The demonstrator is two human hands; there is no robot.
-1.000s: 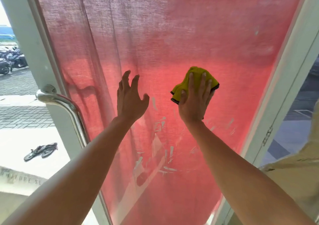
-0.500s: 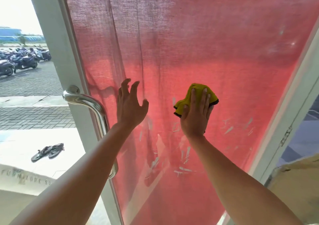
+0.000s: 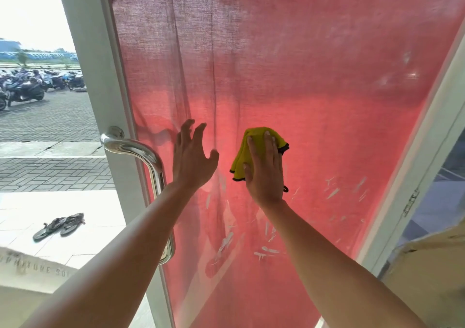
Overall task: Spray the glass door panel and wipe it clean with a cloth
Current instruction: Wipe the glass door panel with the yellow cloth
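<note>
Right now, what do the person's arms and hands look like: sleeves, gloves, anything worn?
Left hand and right hand are bare, with no gloves, rings or watch visible. Left forearm and right forearm are uncovered to the frame edge, with no sleeve, band or marking in view.

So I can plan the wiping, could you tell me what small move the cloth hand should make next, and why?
Probably slide the right hand, pressing the yellow cloth flat on the glass panel, down and rightward: white streaks show there, below the cloth. The left hand is spread open beside the handle.
</note>
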